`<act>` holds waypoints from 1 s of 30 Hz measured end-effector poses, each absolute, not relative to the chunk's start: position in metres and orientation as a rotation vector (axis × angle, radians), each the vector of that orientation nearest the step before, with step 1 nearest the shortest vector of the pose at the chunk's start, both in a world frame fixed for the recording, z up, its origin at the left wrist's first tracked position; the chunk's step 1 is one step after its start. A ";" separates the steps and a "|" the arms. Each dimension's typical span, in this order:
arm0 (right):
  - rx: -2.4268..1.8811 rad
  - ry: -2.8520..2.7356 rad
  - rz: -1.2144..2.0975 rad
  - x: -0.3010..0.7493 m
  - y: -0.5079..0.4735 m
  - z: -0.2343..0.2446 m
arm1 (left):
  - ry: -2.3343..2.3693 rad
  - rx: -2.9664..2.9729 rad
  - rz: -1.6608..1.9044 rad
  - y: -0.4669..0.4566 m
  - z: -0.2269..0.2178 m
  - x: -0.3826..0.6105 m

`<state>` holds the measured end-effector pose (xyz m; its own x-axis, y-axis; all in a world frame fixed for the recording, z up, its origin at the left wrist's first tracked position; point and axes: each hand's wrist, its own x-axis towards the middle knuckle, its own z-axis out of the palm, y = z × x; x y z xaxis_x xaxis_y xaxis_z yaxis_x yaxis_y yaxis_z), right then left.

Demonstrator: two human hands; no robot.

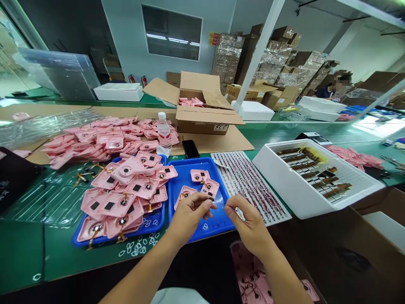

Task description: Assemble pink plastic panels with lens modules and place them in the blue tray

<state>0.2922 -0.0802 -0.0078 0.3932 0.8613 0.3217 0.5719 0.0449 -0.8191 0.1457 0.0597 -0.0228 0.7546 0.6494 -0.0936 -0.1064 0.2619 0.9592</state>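
Left hand and right hand each pinch 1 end of a thin wire, likely to keep it taut above the blue tray.

Not much I can actually read here. The open cardboard box at the far edge of the surface has a little white sticker on its front with a handwritten scrawl. It looks like "300" or "3CC", can't tell which. The yellow and red sign on the back wall and the red label on the water bottle are too small to make out.
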 end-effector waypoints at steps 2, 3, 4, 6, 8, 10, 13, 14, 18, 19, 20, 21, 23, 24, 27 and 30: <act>-1.627 -1.316 0.373 0.279 -0.086 -0.004 | 0.516 1.205 0.565 0.053 -0.022 0.135; -1.638 -1.312 0.365 0.272 -0.088 -0.003 | 0.518 1.208 0.577 0.049 -0.021 0.128; -1.654 -1.296 0.353 0.264 -0.089 -0.003 | 0.526 1.217 0.588 0.045 -0.021 0.122; -1.675 -1.228 0.354 0.247 -0.091 -0.005 | 0.547 1.260 0.610 0.036 -0.020 0.109; -1.661 -1.137 0.387 0.228 -0.092 -0.009 | 0.567 1.328 0.614 0.027 -0.019 0.096; -1.628 -1.073 0.440 0.211 -0.095 -0.014 | 0.586 1.398 0.601 0.019 -0.018 0.083; -1.604 -1.035 0.532 0.195 -0.101 -0.020 | 0.614 1.469 0.592 0.011 -0.018 0.065; -1.605 -1.029 0.559 0.192 -0.103 -0.021 | 0.624 1.476 0.587 0.010 -0.017 0.061; -1.618 -1.014 0.614 0.188 -0.107 -0.025 | 0.660 1.471 0.544 0.009 -0.015 0.050; -1.619 -1.013 0.627 0.188 -0.106 -0.027 | 0.671 1.473 0.540 0.009 -0.015 0.049; -1.618 -1.012 0.644 0.187 -0.105 -0.028 | 0.680 1.477 0.540 0.010 -0.016 0.049; -1.614 -1.011 0.660 0.186 -0.103 -0.030 | 0.688 1.484 0.540 0.011 -0.017 0.049; -1.600 -1.002 0.683 0.184 -0.100 -0.033 | 0.700 1.501 0.552 0.014 -0.020 0.049; -1.586 -0.994 0.692 0.182 -0.098 -0.035 | 0.703 1.507 0.562 0.015 -0.022 0.048; -1.449 -0.882 0.813 0.177 -0.092 -0.040 | 0.670 1.423 0.571 0.020 -0.029 0.047; -1.164 -0.619 1.092 0.171 -0.086 -0.047 | 0.627 1.292 0.546 0.025 -0.033 0.047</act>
